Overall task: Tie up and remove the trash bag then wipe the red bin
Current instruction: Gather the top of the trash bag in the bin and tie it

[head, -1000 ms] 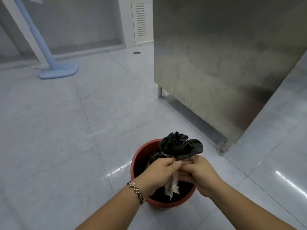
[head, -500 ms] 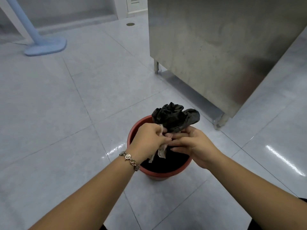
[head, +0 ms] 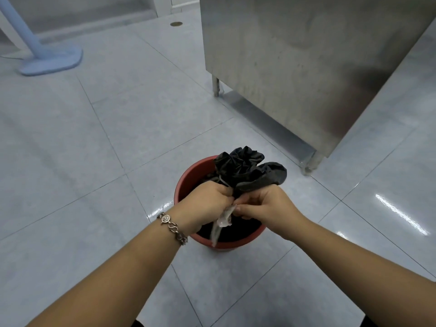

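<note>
pinching a pale plastic strip (head: 224, 219) between left hand (head: 207, 204) and right hand (head: 264, 205), knuckles almost touching, at lower centre of frame. cinching tighter than half a second ago, strip hanging longer now. gathering the black trash bag (head: 245, 168) neck just above, bag sitting inside the red bin (head: 188, 178). nearing a finished knot, probably; lifting out and wiping not yet begun. skirting a steel cabinet (head: 306, 55) at upper right.

a: what's underfoot?
b: a pale grey tiled floor (head: 122, 128), glossy, with thin grout lines.
a: and standing on it?
b: a red bin (head: 188, 175) in the middle, a steel cabinet (head: 306, 67) on short legs behind, and a light blue stand base (head: 52, 61) far left.
</note>
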Motion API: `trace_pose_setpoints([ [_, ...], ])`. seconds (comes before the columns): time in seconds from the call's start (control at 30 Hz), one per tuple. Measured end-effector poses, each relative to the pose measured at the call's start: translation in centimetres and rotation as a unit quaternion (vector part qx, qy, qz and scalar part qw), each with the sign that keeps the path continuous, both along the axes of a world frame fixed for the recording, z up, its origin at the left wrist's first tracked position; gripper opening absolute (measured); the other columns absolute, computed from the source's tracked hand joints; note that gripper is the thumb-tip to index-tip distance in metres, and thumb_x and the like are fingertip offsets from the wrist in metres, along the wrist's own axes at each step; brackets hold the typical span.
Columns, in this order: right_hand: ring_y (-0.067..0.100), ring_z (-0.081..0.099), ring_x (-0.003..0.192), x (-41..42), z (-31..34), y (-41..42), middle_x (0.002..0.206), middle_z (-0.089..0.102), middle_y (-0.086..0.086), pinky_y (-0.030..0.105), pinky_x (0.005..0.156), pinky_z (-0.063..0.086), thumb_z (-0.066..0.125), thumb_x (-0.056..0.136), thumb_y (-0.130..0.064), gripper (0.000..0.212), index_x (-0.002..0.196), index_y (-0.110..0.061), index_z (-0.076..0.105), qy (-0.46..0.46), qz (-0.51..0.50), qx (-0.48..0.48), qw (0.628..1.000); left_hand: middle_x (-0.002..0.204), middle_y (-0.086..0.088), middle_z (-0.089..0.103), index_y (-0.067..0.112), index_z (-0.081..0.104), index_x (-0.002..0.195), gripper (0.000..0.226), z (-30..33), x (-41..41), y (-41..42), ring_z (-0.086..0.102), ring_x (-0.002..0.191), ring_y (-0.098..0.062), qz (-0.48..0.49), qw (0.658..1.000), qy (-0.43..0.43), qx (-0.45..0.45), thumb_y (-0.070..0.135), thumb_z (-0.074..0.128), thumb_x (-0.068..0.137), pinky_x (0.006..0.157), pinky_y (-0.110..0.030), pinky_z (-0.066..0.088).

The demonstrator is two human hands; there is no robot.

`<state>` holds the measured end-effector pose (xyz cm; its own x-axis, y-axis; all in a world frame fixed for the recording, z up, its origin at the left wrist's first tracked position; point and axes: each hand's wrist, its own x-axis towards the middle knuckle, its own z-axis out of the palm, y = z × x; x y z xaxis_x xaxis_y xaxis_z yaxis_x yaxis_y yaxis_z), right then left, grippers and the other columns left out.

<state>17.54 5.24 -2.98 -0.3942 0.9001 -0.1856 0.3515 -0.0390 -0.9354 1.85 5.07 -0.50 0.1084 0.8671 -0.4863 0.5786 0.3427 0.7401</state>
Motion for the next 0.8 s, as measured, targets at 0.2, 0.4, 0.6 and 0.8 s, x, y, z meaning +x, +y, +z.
trace_pose_setpoints([
  [0.2, -0.001, 0.060, 0.060, -0.2, 0.2, -0.7, 0.060, 0.066, -0.015, 0.020, 0.065, 0.050, 0.069, 0.082, -0.006, 0.016, 0.070, -0.017, 0.074, -0.073, -0.036, 0.047, 0.996, 0.082, -0.019, 0.072, -0.005, 0.070, 0.089, 0.015, 0.3, 0.3, -0.9, 0.072, 0.079, -0.027, 0.068, 0.989, -0.128, -0.015, 0.007, 0.061, 0.087, 0.074, -0.035, 0.059],
  [0.4, 0.014, 0.070, 0.071, 0.6, 2.0, -0.6, 0.076, 0.072, -0.001, 0.024, 0.067, 0.057, 0.075, 0.077, -0.013, 0.039, 0.089, -0.041, 0.049, -0.081, 0.014, 0.021, 0.996, 0.084, -0.018, 0.072, 0.000, 0.068, 0.098, 0.015, -0.5, -0.2, -1.2, 0.072, 0.071, -0.020, 0.132, 0.970, -0.203, -0.013, -0.001, 0.064, 0.084, 0.067, -0.028, 0.059],
  [0.6, 0.016, 0.046, 0.061, 2.3, 2.8, 1.1, 0.068, 0.052, 0.008, 0.033, 0.058, 0.039, 0.051, 0.082, -0.006, 0.012, 0.070, -0.004, 0.053, -0.228, 0.056, 0.047, 0.971, 0.076, -0.010, 0.071, 0.007, 0.065, 0.084, 0.022, -0.7, -0.3, -1.1, 0.071, 0.067, -0.015, 0.147, 0.963, -0.227, -0.015, -0.014, 0.064, 0.078, 0.059, -0.022, 0.058],
  [0.8, -0.003, 0.063, 0.086, 2.0, 3.0, 1.6, 0.090, 0.069, -0.017, 0.015, 0.075, 0.050, 0.059, 0.092, -0.022, 0.016, 0.089, -0.034, 0.067, -0.128, 0.060, -0.001, 0.990, 0.077, -0.013, 0.073, 0.010, 0.066, 0.071, 0.030, -1.0, 0.0, -1.1, 0.072, 0.082, -0.028, 0.125, 0.971, -0.202, 0.028, -0.020, 0.064, 0.073, 0.077, -0.034, 0.058],
])
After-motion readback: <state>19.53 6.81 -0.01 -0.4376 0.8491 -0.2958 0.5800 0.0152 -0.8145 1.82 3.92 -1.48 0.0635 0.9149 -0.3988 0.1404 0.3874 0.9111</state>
